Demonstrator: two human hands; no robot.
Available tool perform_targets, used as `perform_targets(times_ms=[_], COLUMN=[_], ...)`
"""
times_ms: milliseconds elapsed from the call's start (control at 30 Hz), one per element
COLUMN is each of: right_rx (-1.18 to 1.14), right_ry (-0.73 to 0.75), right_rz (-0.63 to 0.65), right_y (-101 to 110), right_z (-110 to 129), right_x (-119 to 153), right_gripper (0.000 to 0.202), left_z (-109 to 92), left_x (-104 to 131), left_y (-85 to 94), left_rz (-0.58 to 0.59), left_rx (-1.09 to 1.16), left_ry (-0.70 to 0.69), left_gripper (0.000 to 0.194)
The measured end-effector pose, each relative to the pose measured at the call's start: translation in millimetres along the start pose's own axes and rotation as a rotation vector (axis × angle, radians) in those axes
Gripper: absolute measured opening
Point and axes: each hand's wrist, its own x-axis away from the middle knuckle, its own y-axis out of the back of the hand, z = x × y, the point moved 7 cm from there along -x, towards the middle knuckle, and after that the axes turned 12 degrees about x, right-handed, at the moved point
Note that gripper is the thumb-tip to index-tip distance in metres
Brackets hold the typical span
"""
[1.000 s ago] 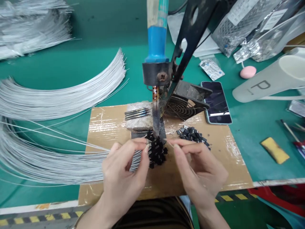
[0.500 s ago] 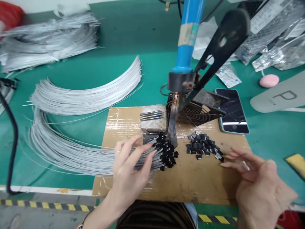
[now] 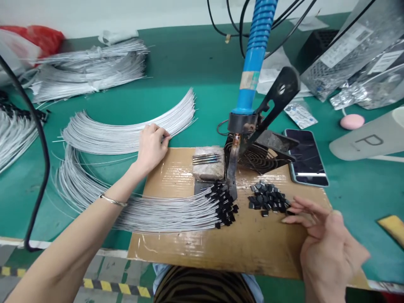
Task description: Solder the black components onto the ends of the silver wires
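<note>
My left hand point(image 3: 153, 147) rests on the front edge of a curved bundle of thin white wires point(image 3: 104, 132). Its fingertips are closed together at the wires near the bundle's right part; the exact number of wires pinched is hidden. My right hand point(image 3: 325, 244) is at the right, its fingers stretched out and parted, with fingertips touching the edge of a pile of small black connectors point(image 3: 268, 197). A second wire bundle point(image 3: 176, 212), whose right ends carry black connectors point(image 3: 224, 206), lies under my left forearm and on the cardboard point(image 3: 202, 252).
A blue-handled soldering iron point(image 3: 248, 92) hangs in a black bracket point(image 3: 279, 97) above the cardboard. Behind it are a fan point(image 3: 259, 162) and a block with metal rods point(image 3: 208, 168). A phone point(image 3: 306, 155), a white bottle point(image 3: 369, 136) and tied wire bundles point(image 3: 91, 69) lie around.
My left hand has left the connector-tipped wires and moved up and left to the other wire bundle. My right hand stays by the black pile. The camera view has shifted slightly.
</note>
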Motion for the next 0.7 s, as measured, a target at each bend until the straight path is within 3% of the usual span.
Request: perform_targets(times_ms=[167,467,700], right_rx=[0.001,-0.002,-0.022], right_ry=[-0.002,-0.018,-0.016], right_rz=[0.003,-0.034,-0.031], right_y=[-1.2,-1.1,2.9], right_z=[3.8,4.6,3.4], right_x=[0.1,1.5,0.2], right_gripper=[0.041,0.035,0.040], left_z=[0.8,-9.5,-32.6], left_x=[0.2,10.3,42.1], left_y=[3.1,54.2,86.7], left_rz=[-0.033,-0.194,-0.136], left_rx=[0.071,0.358,0.448], left_ry=[-0.024,0.020,0.116], left_gripper=[0.010,0.007,0.014])
